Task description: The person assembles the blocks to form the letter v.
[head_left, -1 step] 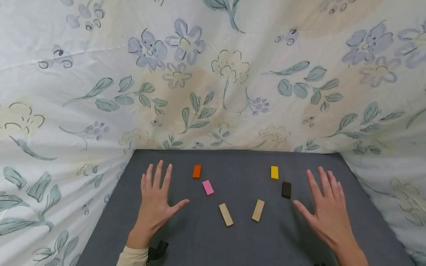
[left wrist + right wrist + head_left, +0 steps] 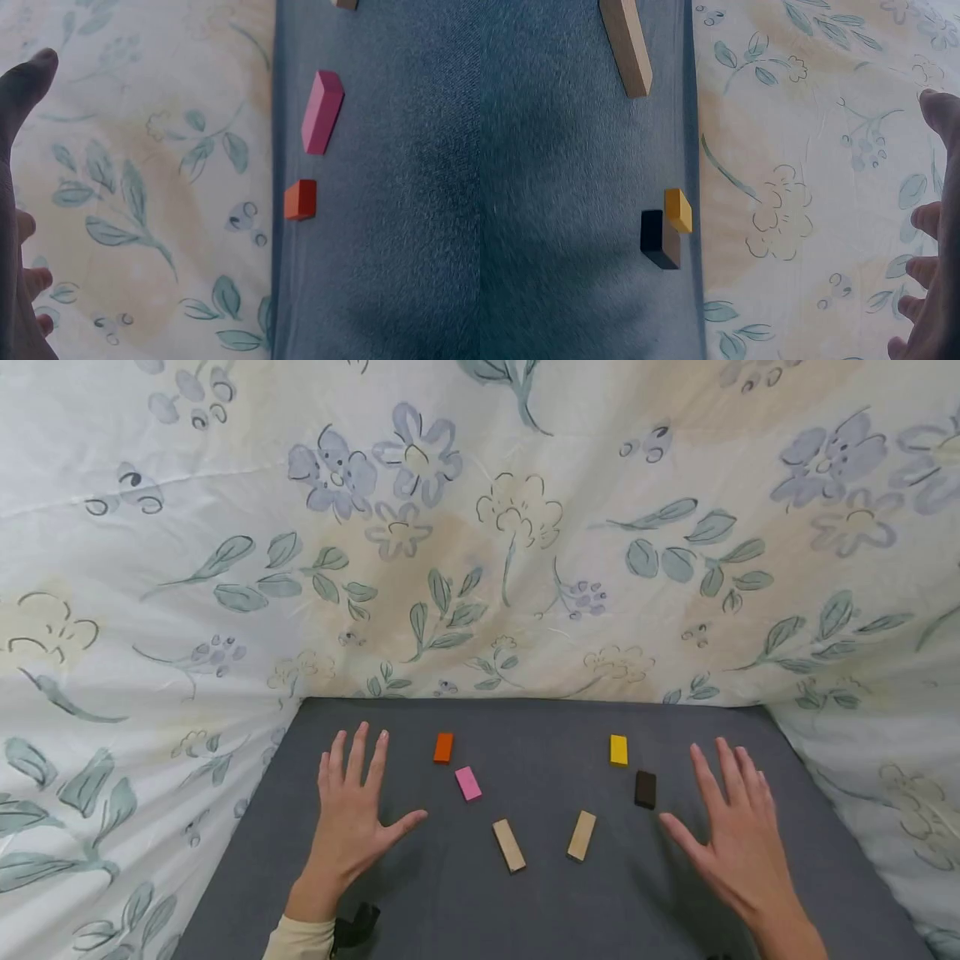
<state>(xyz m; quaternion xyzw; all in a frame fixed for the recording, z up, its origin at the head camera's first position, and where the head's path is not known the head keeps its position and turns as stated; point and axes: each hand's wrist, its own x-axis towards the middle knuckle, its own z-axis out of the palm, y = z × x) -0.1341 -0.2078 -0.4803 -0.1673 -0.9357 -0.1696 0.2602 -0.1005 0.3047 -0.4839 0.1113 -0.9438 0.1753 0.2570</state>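
My left hand [image 2: 348, 827] hovers over the left part of the dark table, fingers spread and holding nothing. To its right lie an orange block [image 2: 444, 748] and a pink block [image 2: 468, 783]. On the other side my right hand [image 2: 738, 839] is held the same way, with straight, parted fingers. A dark brown block [image 2: 646, 789] lies just left of it, and a yellow block [image 2: 618, 750] sits a little farther back. Between the hands, nearer the front, two plain wooden blocks [image 2: 509, 846] slant toward each other at their far ends. Neither hand touches a block.
The dark grey tabletop [image 2: 540, 910] ends at the back against a hanging floral cloth [image 2: 517, 635], which also drapes along both sides. A small black object [image 2: 356, 927] shows at the left wrist beside a cream sleeve [image 2: 300, 939].
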